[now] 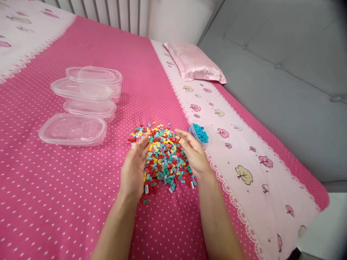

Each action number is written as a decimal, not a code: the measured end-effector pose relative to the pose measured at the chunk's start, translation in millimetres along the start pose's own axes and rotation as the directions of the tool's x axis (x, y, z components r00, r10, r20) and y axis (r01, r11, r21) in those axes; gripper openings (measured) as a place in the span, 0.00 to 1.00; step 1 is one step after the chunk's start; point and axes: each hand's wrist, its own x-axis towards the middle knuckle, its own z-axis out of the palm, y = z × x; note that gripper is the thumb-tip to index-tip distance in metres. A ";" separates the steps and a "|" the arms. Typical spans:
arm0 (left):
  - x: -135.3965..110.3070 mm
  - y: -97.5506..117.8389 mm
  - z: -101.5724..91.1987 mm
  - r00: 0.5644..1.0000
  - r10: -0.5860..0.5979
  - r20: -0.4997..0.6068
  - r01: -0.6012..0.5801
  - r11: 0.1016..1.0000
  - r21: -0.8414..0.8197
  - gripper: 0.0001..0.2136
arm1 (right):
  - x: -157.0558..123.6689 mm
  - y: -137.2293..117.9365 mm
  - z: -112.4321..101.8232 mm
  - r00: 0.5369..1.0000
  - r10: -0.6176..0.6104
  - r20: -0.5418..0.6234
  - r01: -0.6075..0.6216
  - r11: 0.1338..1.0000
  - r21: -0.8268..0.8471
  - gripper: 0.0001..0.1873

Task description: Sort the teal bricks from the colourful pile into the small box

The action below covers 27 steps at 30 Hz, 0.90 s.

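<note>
A heap of small plastic bricks (164, 153) in red, blue, yellow and teal lies on the pink dotted bedsheet (67, 187). My left hand (134, 168) rests flat against the heap's left side, fingers stretched out. On the heap's right side is my right hand (192, 151), fingers extended and slightly curved, edge down on the sheet. Both palms face the pile between them. A small clear tub (200, 133) holding only blue bricks sits just beyond my right hand.
Several clear plastic containers (86, 101) with lids stand stacked and side by side at the left. A pink satin pillow (193, 63) lies at the back. A grey padded headboard (284, 79) runs along the right; the bed's corner is at the lower right.
</note>
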 end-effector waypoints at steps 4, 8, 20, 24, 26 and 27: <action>-3.2 6.2 1.8 0.996 0.086 -0.030 -0.087 0.996 -0.005 0.24 | -7.6 -16.7 -9.3 0.995 0.036 0.089 -0.036 0.999 -0.005 0.18; -6.4 15.1 1.1 0.977 0.182 -0.115 -0.176 0.982 0.063 0.23 | -18.9 -28.3 -26.3 0.985 0.106 0.136 -0.105 0.994 -0.016 0.18; 4.5 10.8 -3.5 0.879 0.043 -0.475 -0.038 0.999 0.019 0.16 | -43.7 -27.9 -52.4 0.978 0.193 0.074 -0.204 0.960 0.192 0.15; 5.3 15.4 -3.1 0.869 0.023 -0.493 -0.032 0.999 -0.009 0.15 | -44.1 -24.1 -53.3 0.981 0.186 -0.062 -0.175 0.972 0.158 0.16; 6.3 16.0 -7.8 0.860 0.014 -0.510 -0.037 0.999 -0.035 0.14 | -47.1 -13.0 -56.1 0.963 0.173 -0.208 -0.153 0.982 0.108 0.16; 6.9 16.0 -11.0 0.855 0.009 -0.519 -0.043 0.998 -0.053 0.14 | -49.4 -5.2 -57.7 0.945 0.161 -0.285 -0.147 0.987 0.070 0.15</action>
